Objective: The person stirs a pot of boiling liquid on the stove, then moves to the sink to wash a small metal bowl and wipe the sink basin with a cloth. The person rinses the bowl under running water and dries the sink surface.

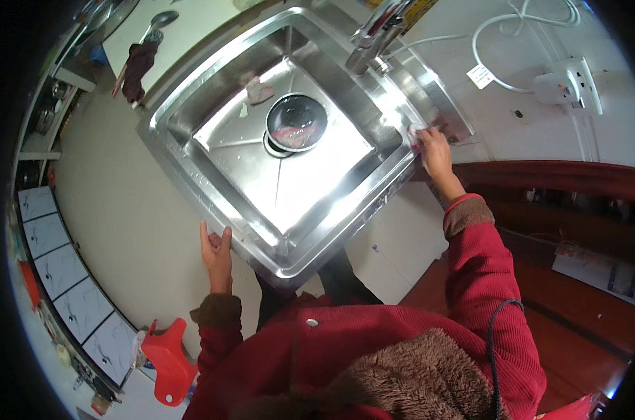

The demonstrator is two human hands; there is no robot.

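Observation:
A stainless steel sink lies before me, with a chrome faucet at its far right corner. My right hand holds a small, crumpled, whitish and pink cloth or pad against the sink's right rim. At the near left edge of the sink is my left hand, fingers apart and nothing seen in it. A round metal bowl in the basin holds what looks like liquid and a pinkish piece. Beside it lie a brownish scrap and a small pale bit.
A ladle and a dark cloth lie on the pale counter. The wall socket has a white cable. A red plastic stool stands lower left, near marble-patterned drawers.

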